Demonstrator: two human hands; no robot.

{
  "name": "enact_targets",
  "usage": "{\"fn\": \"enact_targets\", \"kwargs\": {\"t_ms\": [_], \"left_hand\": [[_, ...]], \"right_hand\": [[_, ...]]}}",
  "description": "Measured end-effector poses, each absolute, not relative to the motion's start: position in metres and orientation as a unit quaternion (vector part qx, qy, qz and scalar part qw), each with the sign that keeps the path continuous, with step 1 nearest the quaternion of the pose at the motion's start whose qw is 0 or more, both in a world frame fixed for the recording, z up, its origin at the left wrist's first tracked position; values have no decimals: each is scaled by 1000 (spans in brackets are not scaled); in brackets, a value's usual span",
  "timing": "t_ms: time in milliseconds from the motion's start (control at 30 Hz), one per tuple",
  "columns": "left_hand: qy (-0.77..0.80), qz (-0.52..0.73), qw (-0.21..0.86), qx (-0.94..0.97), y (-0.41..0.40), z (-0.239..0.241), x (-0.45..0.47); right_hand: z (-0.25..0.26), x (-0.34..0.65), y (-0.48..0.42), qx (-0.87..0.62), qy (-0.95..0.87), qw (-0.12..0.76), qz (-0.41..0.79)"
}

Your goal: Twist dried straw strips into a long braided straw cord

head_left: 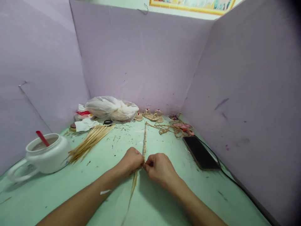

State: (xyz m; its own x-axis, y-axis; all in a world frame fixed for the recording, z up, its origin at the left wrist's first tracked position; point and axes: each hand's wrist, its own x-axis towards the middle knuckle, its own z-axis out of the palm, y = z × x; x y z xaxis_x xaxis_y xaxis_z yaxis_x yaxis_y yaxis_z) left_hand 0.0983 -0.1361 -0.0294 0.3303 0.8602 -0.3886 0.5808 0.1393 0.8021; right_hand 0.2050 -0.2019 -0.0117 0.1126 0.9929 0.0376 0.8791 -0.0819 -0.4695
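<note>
Head | left hand (133, 159), right hand (161, 168) both pinching coarse braided cord (145, 139) | flat straw strip (133, 185)

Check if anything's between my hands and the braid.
Nothing visible is: your left hand and right hand both close at the near end of the braid. The mug sits off to the left, the phone to the right.

**Braided cord (145, 138) and trailing strip (134, 185)**

Tan cord, thin and plaited, runs straight from my grip toward twelve o'clock, then turns toward three o'clock into loose loops. Strip, flat and straw-coloured, hangs out below my grip toward seven o'clock, its tail blurred.
</note>
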Motion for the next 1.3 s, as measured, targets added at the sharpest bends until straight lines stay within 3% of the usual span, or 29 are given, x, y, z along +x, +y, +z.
{"fn": "enact_targets", "kwargs": {"t_ms": [167, 267, 400, 500, 600, 767, 1067, 1300], "left_hand": [[522, 146, 590, 599, -139, -21, 94], [479, 158, 619, 603, -135, -21, 90], [456, 163, 632, 605, -130, -24, 87], [450, 158, 632, 611, -130, -26, 86], [453, 158, 624, 617, -131, -25, 87], [460, 131, 601, 640, -132, -22, 87], [533, 88, 334, 772, -138, -21, 85], [482, 85, 128, 862, -174, -18, 92]], "right_hand": [[-15, 199, -207, -676, -700, 190, 130], [-17, 212, -202, -647, -714, 196, 180], [-16, 236, -186, -696, -596, 316, 245], [-16, 237, -179, -693, -466, 388, 390], [-19, 222, -181, -620, -410, 362, 563], [-34, 212, -181, -646, -467, 346, 494], [-41, 216, -176, -663, -454, 351, 481], [-32, 208, -182, -652, -367, 409, 522]]}}
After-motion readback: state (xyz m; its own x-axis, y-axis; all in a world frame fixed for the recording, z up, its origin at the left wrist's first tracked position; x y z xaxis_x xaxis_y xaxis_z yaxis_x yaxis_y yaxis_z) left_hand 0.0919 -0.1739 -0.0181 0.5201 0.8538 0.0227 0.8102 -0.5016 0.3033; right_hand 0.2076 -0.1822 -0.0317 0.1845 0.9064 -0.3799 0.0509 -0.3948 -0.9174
